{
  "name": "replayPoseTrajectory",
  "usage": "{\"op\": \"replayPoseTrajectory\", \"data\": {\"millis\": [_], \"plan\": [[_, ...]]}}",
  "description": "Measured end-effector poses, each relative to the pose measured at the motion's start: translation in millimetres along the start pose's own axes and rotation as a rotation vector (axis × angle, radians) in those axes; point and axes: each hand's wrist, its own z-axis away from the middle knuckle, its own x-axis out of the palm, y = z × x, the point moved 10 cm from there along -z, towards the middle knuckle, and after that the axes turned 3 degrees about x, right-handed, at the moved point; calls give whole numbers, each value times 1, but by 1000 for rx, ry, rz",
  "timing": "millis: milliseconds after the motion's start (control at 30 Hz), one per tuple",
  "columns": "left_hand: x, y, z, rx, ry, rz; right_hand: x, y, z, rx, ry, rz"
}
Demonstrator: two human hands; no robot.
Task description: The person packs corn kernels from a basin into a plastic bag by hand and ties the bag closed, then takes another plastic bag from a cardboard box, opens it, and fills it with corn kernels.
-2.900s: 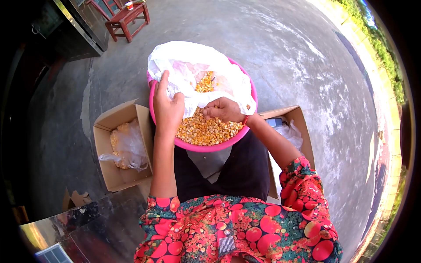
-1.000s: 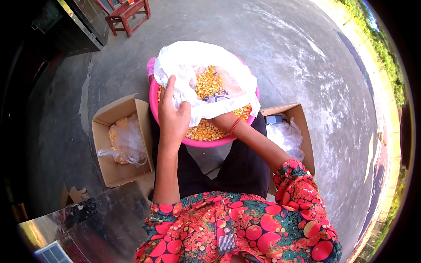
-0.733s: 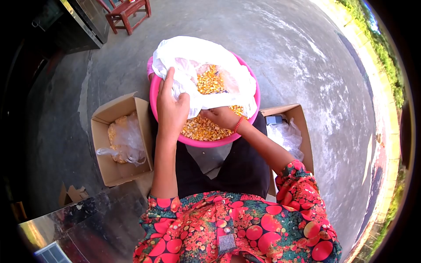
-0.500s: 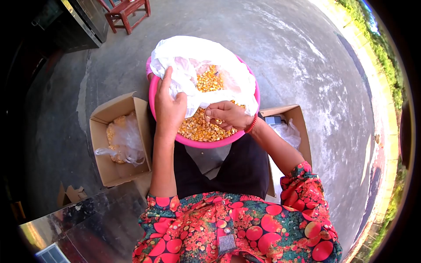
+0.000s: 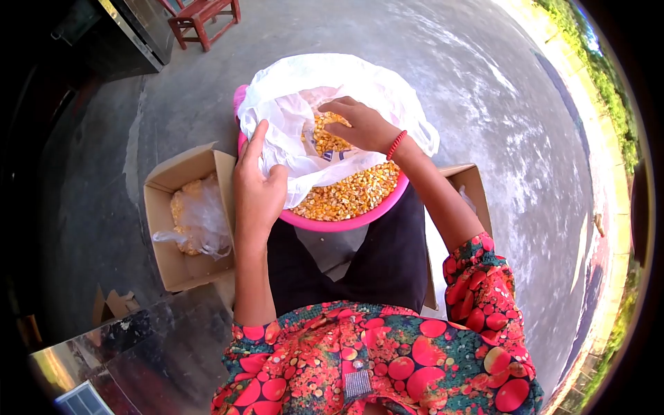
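A pink basin (image 5: 325, 225) rests on my lap with loose yellow corn kernels (image 5: 353, 197) in its front part. Inside it lies a white plastic bag (image 5: 311, 72), its mouth spread wide and draping over the right rim, with more kernels in it. My left hand (image 5: 259, 190) grips the bag's left edge at the basin rim, thumb and index finger showing and the other fingers hidden. Over the bag's mouth, my right hand (image 5: 363, 124) has its fingers apart above the kernels, nothing visible in them. A red bracelet (image 5: 396, 145) circles that wrist.
On my left stands an open cardboard box (image 5: 155, 238) holding a clear plastic bag (image 5: 204, 218) of pale yellow stuff. Another cardboard box (image 5: 477, 187) is partly hidden behind my right arm. A red wooden chair (image 5: 200, 17) stands on the concrete floor (image 5: 498, 138).
My right hand has moved from the kernels at the basin's front up over the bag's mouth, its fingers opening. The bag now spreads farther right. My left hand has shifted slightly down and left.
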Motion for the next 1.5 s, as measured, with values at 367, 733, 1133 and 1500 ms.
{"op": "replayPoseTrajectory", "data": {"millis": [367, 733, 1133, 1500], "plan": [[-31, 22, -5, 38, 81, 1, -67, -118, 33, -408, 353, 603], [-24, 9, -15, 202, 142, -432, -32, 49, -35, 119, 197, 582], [66, -44, -71, 232, -244, -892, -49, 40, -63, -60, 375, 646], [84, -113, -100, 179, -256, -1037, 32, 44, -29, -174, 96, 863]]}}
